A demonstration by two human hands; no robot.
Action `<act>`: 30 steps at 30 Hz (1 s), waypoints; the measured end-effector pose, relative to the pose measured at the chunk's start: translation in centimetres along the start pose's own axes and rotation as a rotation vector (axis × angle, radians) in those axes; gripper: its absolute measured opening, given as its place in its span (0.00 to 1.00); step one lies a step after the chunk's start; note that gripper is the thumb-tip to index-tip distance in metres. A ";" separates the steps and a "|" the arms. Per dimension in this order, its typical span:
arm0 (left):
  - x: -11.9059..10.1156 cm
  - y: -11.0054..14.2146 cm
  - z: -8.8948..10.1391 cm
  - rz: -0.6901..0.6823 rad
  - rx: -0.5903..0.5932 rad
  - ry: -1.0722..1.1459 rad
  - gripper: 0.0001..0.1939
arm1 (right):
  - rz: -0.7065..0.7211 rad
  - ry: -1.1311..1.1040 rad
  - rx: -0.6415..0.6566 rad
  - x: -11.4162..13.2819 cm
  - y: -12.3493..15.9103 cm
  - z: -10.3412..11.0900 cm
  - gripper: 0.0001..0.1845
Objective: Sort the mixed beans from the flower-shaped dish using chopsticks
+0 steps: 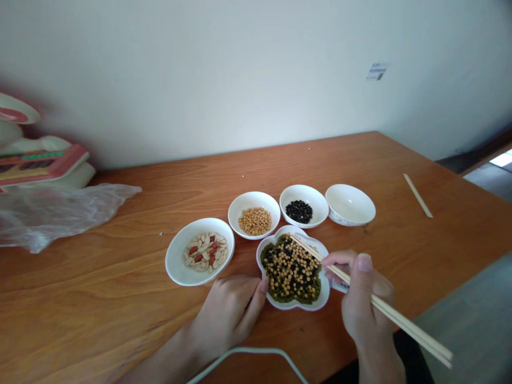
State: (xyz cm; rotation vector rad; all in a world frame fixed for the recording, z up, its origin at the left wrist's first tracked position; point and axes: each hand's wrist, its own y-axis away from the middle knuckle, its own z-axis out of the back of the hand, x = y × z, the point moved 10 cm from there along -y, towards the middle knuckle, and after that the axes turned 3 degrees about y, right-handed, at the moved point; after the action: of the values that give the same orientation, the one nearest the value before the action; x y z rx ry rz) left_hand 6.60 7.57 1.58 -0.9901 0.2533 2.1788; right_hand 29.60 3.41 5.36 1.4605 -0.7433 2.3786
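Note:
A white flower-shaped dish [323,246] holds a mix of tan soybeans, black beans and small green beans. My right hand [366,293] is closed round a pair of wooden chopsticks [400,320]; their tips reach into the beans near the far side of the dish. At the dish's left rim rests my left hand [236,306], fingers curled and thumb against the edge. Behind the dish are a white bowl of soybeans [255,221] and a white bowl of black beans [299,212]. A bowl of peanuts [206,252], some red-skinned, sits to the left.
A white bowl [350,204] with nothing in it stands at the right end of the row. Farther right lies a pale stick [418,196]. Clear plastic wrap [72,210] and a pink-and-white figure [44,154] are at the left. A pale cable [256,350] crosses the near edge.

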 end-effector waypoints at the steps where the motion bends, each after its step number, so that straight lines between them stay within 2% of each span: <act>1: 0.0 0.0 0.0 0.000 0.000 -0.002 0.23 | 0.040 0.009 0.007 0.6 -0.1 -0.2 0.31; 5: -0.2 0.0 0.0 -0.002 0.010 0.003 0.23 | 0.163 0.029 0.045 2.1 -0.1 -0.7 0.30; 9: -0.3 0.0 0.0 -0.010 -0.003 0.000 0.23 | 0.076 0.003 -0.002 1.4 0.3 0.1 0.32; 12: -0.4 0.0 0.1 -0.020 -0.008 -0.003 0.23 | -0.007 -0.005 0.030 0.3 0.5 0.2 0.34; 17: -0.4 0.0 0.1 -0.019 -0.006 -0.005 0.23 | 0.091 -0.001 0.114 0.7 0.2 -0.4 0.42; 30: -0.3 -0.1 -0.1 -0.016 0.015 -0.006 0.23 | 0.041 -0.010 0.067 0.5 0.4 -0.4 0.42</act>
State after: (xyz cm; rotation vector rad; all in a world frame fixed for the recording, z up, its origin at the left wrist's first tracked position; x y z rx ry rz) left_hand 6.85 7.43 1.74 -0.9736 0.2573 2.1619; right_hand 28.92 3.29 5.58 1.4976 -0.7090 2.4506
